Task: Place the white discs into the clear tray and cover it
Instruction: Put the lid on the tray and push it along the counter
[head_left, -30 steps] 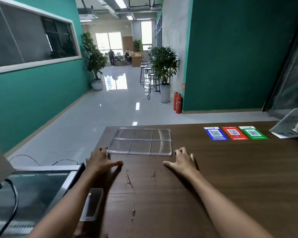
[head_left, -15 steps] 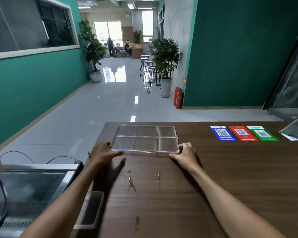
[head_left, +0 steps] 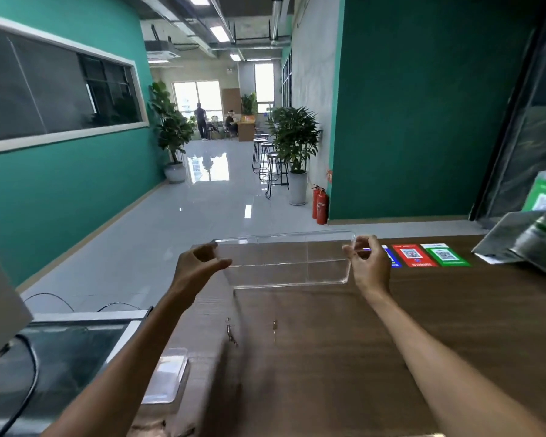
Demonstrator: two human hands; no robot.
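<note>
Left hand (head_left: 199, 266) and right hand (head_left: 368, 263) pinch opposite short ends of the clear tray (head_left: 286, 261), held above the bench (head_left: 360, 342); its long axis runs left–right between them. No discs visible.

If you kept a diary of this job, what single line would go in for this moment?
step: lifting clear tray | left hand: grips left end | right hand: grips right end | tray: above wooden counter | white discs: none visible

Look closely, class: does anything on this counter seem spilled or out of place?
Yes. Small wet-looking splashes lie on the wooden counter, below the clear tray that both hands hold up. No white discs are visible.
</note>
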